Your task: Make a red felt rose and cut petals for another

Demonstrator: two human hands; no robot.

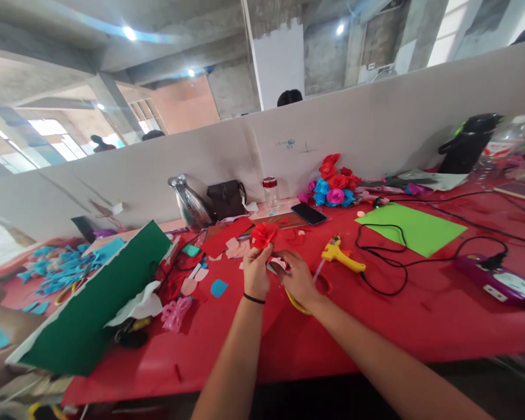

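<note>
My left hand (257, 273), with a dark band at the wrist, pinches a red paper flower (265, 234) from below, its petals spread above the fingertips. Just to the right, my right hand (300, 279) has its fingers bent together close to the left thumb; what they hold, if anything, is too small to make out. A yellow loop handle (294, 303) shows under my right hand, partly hidden by it. On the table to the right lies a yellow glue gun (342, 255) with its black cord.
A green board (100, 309) leans at left, beside blue paper pieces and another person's arm. Pink petals (236, 249), a phone (308, 213), a flower bunch (335, 185), a steel jug (190, 204) and a jar (270, 195) lie beyond. Right are green paper (413, 227) and a purple power strip (499, 280).
</note>
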